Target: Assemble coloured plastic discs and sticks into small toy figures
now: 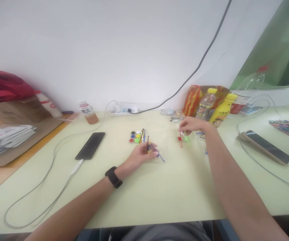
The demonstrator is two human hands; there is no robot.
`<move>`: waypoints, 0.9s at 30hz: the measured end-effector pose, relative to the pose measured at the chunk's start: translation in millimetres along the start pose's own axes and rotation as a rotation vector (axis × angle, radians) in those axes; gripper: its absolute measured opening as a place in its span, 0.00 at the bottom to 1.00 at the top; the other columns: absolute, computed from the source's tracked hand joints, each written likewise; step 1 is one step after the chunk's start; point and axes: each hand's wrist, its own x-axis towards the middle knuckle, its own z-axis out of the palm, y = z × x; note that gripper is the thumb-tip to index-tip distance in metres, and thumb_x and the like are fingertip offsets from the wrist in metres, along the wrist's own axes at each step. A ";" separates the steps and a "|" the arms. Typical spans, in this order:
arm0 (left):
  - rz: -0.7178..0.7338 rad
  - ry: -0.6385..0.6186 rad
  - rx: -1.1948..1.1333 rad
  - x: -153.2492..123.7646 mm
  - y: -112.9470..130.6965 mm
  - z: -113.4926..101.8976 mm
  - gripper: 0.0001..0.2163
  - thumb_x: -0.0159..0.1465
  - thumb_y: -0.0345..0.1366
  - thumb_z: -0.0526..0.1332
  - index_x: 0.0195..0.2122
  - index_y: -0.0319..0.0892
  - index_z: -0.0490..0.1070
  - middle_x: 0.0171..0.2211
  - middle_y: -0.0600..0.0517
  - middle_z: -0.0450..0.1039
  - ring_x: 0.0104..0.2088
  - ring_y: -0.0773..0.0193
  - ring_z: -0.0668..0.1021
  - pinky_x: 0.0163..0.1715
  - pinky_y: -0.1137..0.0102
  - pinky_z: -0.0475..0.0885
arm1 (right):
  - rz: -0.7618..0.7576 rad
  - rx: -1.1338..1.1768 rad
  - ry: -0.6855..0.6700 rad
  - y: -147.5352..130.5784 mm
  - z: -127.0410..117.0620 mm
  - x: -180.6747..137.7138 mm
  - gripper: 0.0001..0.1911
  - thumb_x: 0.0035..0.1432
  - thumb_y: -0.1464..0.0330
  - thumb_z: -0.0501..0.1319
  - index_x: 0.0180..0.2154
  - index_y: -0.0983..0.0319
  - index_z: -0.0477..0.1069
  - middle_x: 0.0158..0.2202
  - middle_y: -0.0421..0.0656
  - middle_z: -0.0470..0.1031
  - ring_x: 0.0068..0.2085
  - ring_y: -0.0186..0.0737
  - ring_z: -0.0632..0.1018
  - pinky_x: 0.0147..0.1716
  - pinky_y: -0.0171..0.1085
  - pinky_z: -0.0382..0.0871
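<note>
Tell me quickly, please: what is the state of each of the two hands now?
Left hand: closed, holding small coloured pieces, a blue one sticking out.
Right hand: closed, fingertips pinching a red piece and a green piece.

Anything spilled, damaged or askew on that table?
Nothing looks spilled or damaged. The yellow bottle, back right, and amber-drink bottle, back left, lean opposite ways, which looks odd but may be wide-lens distortion. The discs beyond the left hand sit in rows.

Left hand (144, 153) gripping blue stick (162, 158); right hand (191, 125) pinching red stick (181, 143); black phone (90, 146) on table (159, 201).
</note>
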 end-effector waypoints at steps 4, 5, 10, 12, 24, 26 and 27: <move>-0.001 -0.001 0.003 0.0 -0.1 0.0 0.20 0.61 0.41 0.74 0.50 0.40 0.74 0.44 0.48 0.80 0.44 0.61 0.82 0.50 0.65 0.75 | -0.014 -0.020 0.007 1.5 -1.5 -1.1 0.15 0.52 0.56 0.71 0.31 0.62 0.79 0.35 0.47 0.81 0.40 0.45 0.81 0.41 0.38 0.78; -0.003 -0.003 0.003 0.0 -0.4 -0.1 0.20 0.61 0.41 0.74 0.50 0.40 0.74 0.44 0.48 0.80 0.44 0.61 0.82 0.50 0.65 0.75 | -0.028 -0.041 0.007 1.7 -1.7 -1.5 0.16 0.51 0.56 0.71 0.30 0.62 0.79 0.34 0.47 0.81 0.39 0.45 0.81 0.40 0.37 0.77; -0.004 -0.015 0.013 0.4 -1.0 -0.6 0.19 0.62 0.40 0.74 0.51 0.41 0.74 0.44 0.48 0.79 0.45 0.62 0.82 0.51 0.66 0.74 | -0.090 -0.074 -0.020 3.1 -0.1 -2.3 0.19 0.51 0.52 0.70 0.30 0.62 0.78 0.33 0.46 0.79 0.37 0.43 0.77 0.38 0.37 0.71; -0.003 -0.014 0.020 0.3 -0.6 -0.5 0.19 0.61 0.41 0.74 0.51 0.41 0.74 0.44 0.48 0.79 0.46 0.61 0.82 0.52 0.66 0.74 | -0.094 -0.033 -0.040 4.1 0.9 -2.6 0.20 0.51 0.51 0.70 0.32 0.62 0.78 0.34 0.46 0.79 0.38 0.43 0.77 0.38 0.37 0.70; -0.002 -0.023 0.033 0.3 -2.2 -1.6 0.20 0.62 0.42 0.74 0.51 0.41 0.74 0.45 0.48 0.79 0.47 0.60 0.82 0.52 0.65 0.74 | -0.065 -0.075 0.200 -5.9 -1.3 -11.2 0.20 0.54 0.49 0.68 0.34 0.60 0.76 0.40 0.44 0.79 0.44 0.48 0.76 0.41 0.39 0.67; 0.005 -0.023 0.036 0.3 -3.1 -1.8 0.20 0.62 0.42 0.74 0.51 0.41 0.74 0.44 0.48 0.79 0.46 0.60 0.82 0.51 0.66 0.74 | -0.115 -0.060 0.216 -12.8 -4.4 -19.1 0.22 0.57 0.47 0.66 0.33 0.60 0.73 0.37 0.44 0.77 0.42 0.45 0.75 0.39 0.38 0.66; 0.009 -0.024 0.034 0.2 -3.3 -1.6 0.20 0.62 0.42 0.73 0.51 0.41 0.74 0.43 0.48 0.79 0.45 0.60 0.82 0.50 0.66 0.74 | -0.133 -0.062 0.222 -17.5 -6.5 -24.4 0.23 0.59 0.46 0.64 0.33 0.60 0.71 0.36 0.44 0.76 0.40 0.44 0.74 0.38 0.38 0.66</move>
